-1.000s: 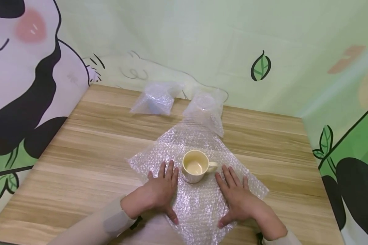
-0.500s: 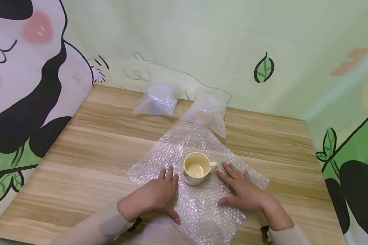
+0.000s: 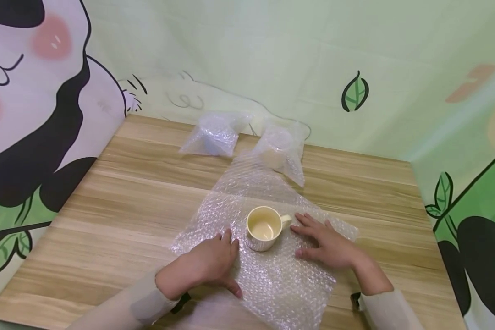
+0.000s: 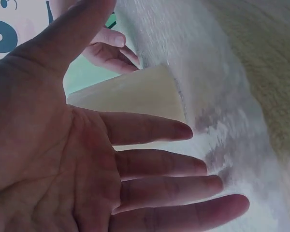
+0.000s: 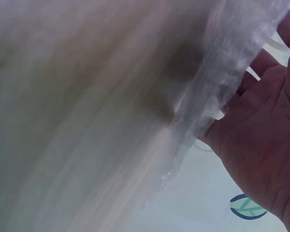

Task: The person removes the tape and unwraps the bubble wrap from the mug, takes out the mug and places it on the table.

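A pale yellow mug (image 3: 265, 228) stands upright on a sheet of bubble wrap (image 3: 284, 279), its handle to the right. My left hand (image 3: 210, 262) lies left of the mug at the sheet's left part, apart from the mug. In the left wrist view its fingers (image 4: 164, 163) are straight and spread, with the mug's side (image 4: 128, 94) behind them. My right hand (image 3: 327, 243) rests on the sheet's right part, fingertips close to the handle. In the right wrist view, the bubble wrap (image 5: 232, 53) hides part of its fingers; the palm (image 5: 261, 140) shows.
Two bubble-wrapped bundles stand at the back of the wooden table (image 3: 128, 197): a bluish one (image 3: 213, 135) on the left and a yellowish one (image 3: 278, 153) on the right. The sheet's far end reaches the right bundle. A printed cloth wall (image 3: 247, 55) rises behind.
The bubble wrap has turned a little, its near corner going right and its far end left. My right hand has moved slightly forward and angled inward. My left hand's fingers have bent slightly.
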Action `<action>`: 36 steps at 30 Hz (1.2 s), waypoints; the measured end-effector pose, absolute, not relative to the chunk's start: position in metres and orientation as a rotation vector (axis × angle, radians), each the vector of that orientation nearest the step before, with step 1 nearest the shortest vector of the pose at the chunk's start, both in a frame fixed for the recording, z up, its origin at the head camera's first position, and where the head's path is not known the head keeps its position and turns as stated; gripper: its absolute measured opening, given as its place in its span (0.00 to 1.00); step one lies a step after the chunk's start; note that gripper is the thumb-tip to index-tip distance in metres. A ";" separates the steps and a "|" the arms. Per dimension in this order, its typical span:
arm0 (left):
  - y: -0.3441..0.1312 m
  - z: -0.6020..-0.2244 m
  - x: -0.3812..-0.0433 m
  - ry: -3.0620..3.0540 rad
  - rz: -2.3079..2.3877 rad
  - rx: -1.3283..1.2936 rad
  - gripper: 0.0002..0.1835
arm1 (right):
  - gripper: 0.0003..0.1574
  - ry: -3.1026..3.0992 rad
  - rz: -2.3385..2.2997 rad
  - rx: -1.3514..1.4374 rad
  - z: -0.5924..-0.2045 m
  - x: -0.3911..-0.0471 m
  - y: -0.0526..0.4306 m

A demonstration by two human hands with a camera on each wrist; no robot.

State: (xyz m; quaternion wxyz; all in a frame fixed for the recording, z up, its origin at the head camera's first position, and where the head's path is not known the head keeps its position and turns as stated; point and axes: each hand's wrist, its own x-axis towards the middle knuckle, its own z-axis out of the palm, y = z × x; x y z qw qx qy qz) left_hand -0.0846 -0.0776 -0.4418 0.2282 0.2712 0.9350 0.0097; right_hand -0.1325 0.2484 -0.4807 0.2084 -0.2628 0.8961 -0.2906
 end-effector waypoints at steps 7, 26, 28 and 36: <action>-0.085 -0.443 -0.102 2.554 0.236 0.746 0.61 | 0.41 2.522 -0.844 -0.732 -0.486 -0.135 0.251; -0.098 -0.430 -0.183 2.611 0.057 0.844 0.81 | 0.89 2.734 -0.517 -0.290 -0.468 -0.091 0.218; -0.098 -0.432 -0.189 2.601 0.007 0.842 0.84 | 0.94 2.710 -0.486 -0.255 -0.468 -0.089 0.212; -0.097 -0.441 -0.201 2.529 -0.139 0.858 0.86 | 1.03 2.615 -0.413 -0.216 -0.474 -0.082 0.205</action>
